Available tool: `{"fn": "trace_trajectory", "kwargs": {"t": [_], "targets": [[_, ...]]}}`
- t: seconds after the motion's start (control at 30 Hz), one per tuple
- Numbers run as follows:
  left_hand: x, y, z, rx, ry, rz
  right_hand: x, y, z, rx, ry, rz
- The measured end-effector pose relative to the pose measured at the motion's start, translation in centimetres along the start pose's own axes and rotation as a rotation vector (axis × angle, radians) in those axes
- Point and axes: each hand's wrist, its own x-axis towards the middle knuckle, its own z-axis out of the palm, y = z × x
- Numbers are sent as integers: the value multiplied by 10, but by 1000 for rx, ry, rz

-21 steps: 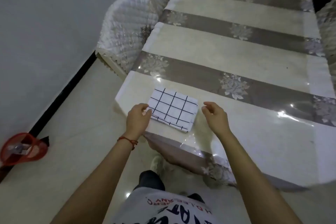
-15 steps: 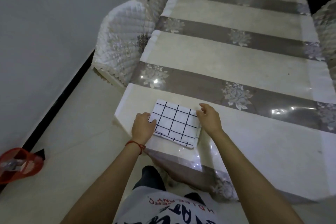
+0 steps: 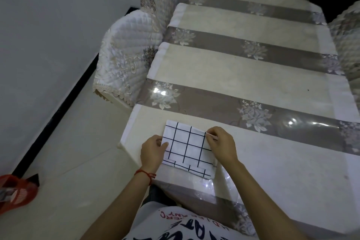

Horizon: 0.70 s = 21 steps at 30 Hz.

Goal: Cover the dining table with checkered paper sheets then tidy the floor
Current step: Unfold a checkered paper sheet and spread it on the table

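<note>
Both hands (image 3: 153,152) (image 3: 221,145) pinching folded sheet (image 3: 188,148)

table top (image 3: 243,68) beyond folded sheet (image 3: 187,146): open | left: quilted chairs (image 3: 124,60) just beside edge | right: chair, probably

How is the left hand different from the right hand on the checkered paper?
The left hand wears a red string on its wrist; the right hand has a bare wrist. The left hand sits at the left edge of the folded paper, thumb on top, while the right hand pinches the top right corner. Both touch the same paper on the table.
</note>
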Motion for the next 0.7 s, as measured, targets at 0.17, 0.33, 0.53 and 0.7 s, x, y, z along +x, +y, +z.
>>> {"fn": "trace_trajectory", "kwargs": {"t": [0.17,0.33,0.53,0.7], "targets": [[-2,7,-9,-219,-66,4,-4,-15,-20,368,41,15],[-14,33,-21,-422,-280,54,-11,-13,-51,537,123,109],[-46,84,-11,-471,-442,121,-56,22,-96,611,365,208],[-89,124,18,-419,-630,230,-122,55,-129,636,564,321]]}}
